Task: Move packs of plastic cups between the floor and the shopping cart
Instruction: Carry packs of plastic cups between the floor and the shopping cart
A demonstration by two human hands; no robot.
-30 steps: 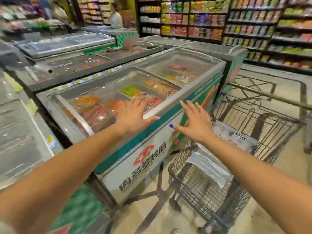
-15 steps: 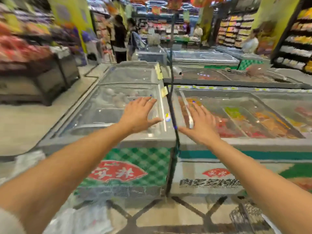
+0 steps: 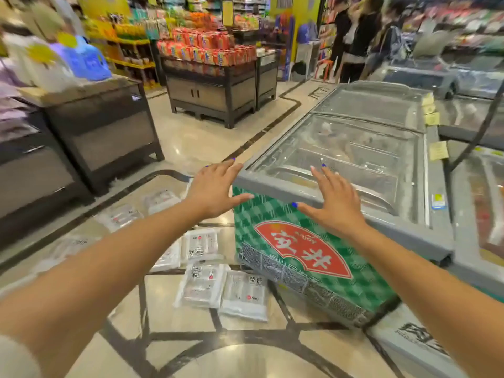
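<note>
Item: packs of plastic cups [image 3: 203, 287], flat, film-wrapped, laid scattered on the tiled floor [image 3: 245, 353] beside the green chest freezer [image 3: 308, 257]. Judged light, soft-sided, crushable and slippery. A grasp along the long edges is advised. Left hand [image 3: 215, 188] and right hand [image 3: 336, 201] are held out flat, fingers spread, nothing gripped. The shopping cart is not seen.

Green-checked freezer [image 3: 300, 257]; white packs [image 3: 242, 296]
</note>
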